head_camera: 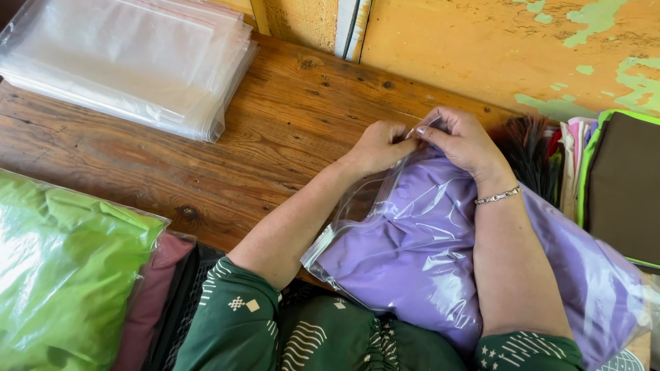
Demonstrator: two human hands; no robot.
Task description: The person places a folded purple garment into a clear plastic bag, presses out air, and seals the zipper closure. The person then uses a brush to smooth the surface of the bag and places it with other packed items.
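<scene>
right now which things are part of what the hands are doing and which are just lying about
In hand:
- left hand and right hand, pinching the bag's top edge
- clear zip bag
- purple fabric inside it

Lying about:
- stack of empty clear bags
- bagged green fabric
- folded fabrics at right

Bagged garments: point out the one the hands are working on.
The lilac one: both hands, left and right, pinch its bag's top edge. The green one lies untouched.

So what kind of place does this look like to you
Probably a small garment packing spot, perhaps a home workshop. A stack of clear zip bags lies on the wooden table, both hands pinch a bag of purple fabric, and a bagged green fabric sits nearby.
</scene>
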